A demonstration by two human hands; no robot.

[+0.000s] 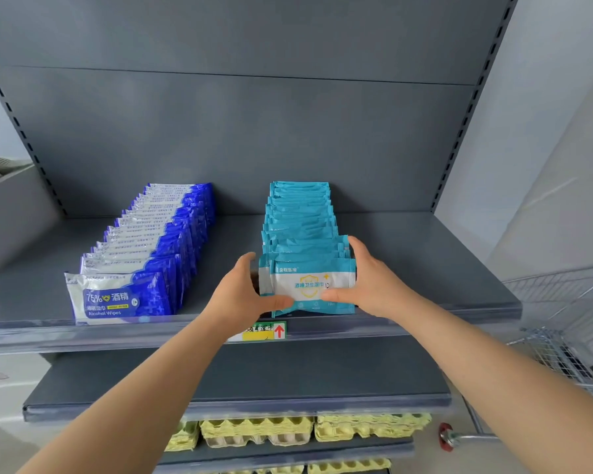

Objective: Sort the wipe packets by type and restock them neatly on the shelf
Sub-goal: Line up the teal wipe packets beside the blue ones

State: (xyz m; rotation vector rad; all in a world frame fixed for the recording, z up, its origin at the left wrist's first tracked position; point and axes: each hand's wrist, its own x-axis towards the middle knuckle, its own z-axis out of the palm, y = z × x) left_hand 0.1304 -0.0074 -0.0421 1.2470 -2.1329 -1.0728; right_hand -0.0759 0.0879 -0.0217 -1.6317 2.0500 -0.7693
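Grey steel gondola shelving (254, 131), slotted uprights on both sides. Top shelf deck (425, 254) carries all the stock, with a clear price strip (83, 331) along its front edge. The lower shelf (254, 371) is the same grey. Wire cart (562, 319) stands off to the right of the unit. Yellow pulp egg trays (257, 429) are stacked on the tiers below.

Two rows on the top deck, each running front to back, well apart, one type per row:
- Left: blue-and-white packets (158, 241), standing on edge and leaning back. The front blue packet (117, 299) reads "75% 酒精", "酒精湿巾" and "Alcohol Wipes".
- Centre-right: teal packets (300, 213), also on edge, reaching the back panel. The front teal packet (310, 285) has a white band with a yellow shield logo and reads "酒精卫生湿巾". The brand line at top left is too small to read reliably.

Hands are both at the front of the teal row, right at the shelf lip:
- Left hand (240, 292): thumb across the lower front face, fingers curled behind the left end of the front few packets.
- Right hand (374, 285): thumb on the front face, fingers wrapped round the right end.
- The front teal bundle is squeezed between them and sits on the deck.

Shelf-edge tag (264, 331) sits in the strip below the teal row: green and yellow with a red up arrow, partly hidden by the left wrist, text not legible. Red caster (445, 436) is low right.
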